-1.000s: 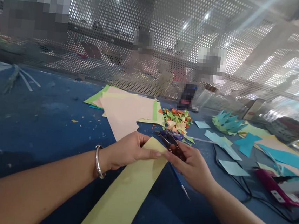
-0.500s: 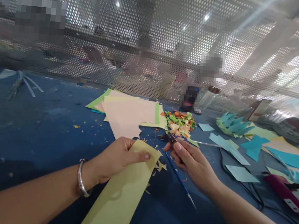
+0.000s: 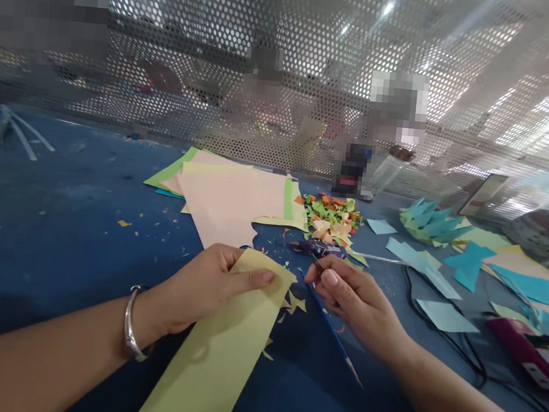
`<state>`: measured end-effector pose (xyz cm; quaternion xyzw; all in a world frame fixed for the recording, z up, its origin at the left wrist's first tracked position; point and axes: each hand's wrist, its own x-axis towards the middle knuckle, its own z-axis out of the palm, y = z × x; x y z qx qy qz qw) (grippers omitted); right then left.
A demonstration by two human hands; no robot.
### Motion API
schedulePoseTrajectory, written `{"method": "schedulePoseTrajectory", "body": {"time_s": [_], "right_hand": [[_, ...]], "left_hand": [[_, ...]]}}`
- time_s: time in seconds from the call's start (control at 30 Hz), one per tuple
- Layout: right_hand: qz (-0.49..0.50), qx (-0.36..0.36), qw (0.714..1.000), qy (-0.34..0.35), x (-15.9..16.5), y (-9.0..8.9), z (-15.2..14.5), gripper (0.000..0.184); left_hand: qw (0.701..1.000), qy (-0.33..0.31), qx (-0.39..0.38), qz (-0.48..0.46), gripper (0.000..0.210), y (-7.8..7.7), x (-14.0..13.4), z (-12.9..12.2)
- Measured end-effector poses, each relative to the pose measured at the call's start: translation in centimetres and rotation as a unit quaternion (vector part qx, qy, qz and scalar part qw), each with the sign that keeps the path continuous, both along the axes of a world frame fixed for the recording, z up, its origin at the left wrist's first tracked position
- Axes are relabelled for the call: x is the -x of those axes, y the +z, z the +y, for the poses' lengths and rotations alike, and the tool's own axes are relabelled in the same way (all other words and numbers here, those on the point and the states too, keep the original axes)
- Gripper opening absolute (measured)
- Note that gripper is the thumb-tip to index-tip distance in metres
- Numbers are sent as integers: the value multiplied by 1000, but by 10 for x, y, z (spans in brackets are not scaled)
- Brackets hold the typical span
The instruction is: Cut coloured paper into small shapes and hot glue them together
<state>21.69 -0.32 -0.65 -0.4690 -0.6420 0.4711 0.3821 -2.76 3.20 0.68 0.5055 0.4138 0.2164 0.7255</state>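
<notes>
My left hand (image 3: 221, 285), with a silver bangle at the wrist, pinches the top of a long pale yellow-green paper strip (image 3: 211, 362), thumb on its face. The strip slants down toward the near edge of view. To the right of the paper's corner, my right hand (image 3: 355, 298) is closed around a small pointed metal tool (image 3: 318, 263); the fingers cover most of it. The tool's tip is apart from the paper. Small pointed paper offcuts (image 3: 297, 301) lie between the hands. A slim blue rod (image 3: 331, 328) with a metallic end lies below my right hand.
Stacked pink and green paper (image 3: 227, 195) lies ahead, beside a pile of cut paper pieces (image 3: 332, 215). A dark glue-gun-like tool (image 3: 316, 247) lies behind my right hand. Rightward are a blue paper crown shape (image 3: 433, 221), cables and a magenta power strip (image 3: 525, 350). A perforated screen (image 3: 289, 104) stands behind.
The metal tool has dipped and shows less beyond my right fingers. My left hand and the strip sit slightly farther left in view, which has itself shifted. Both grips stay closed.
</notes>
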Motion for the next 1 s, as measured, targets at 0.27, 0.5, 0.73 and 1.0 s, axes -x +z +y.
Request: {"method": "schedulePoseTrajectory", "body": {"time_s": [0.27, 0.5, 0.73, 1.0], "right_hand": [[-163, -71, 984, 8, -6, 2, -11, 36], [-201, -76, 977, 12, -3, 3, -10, 38], [-211, -85, 974, 20, -2, 6, -13, 38], [-206, -95, 973, 26, -1, 5, -14, 38]], "left_hand": [[999, 12, -24, -25, 32, 3, -3, -3], [999, 10, -21, -48, 30, -1, -2, -2], [998, -3, -37, -48, 30, -3, -1, -5], [996, -11, -81, -22, 30, -2, -3, -6]]}}
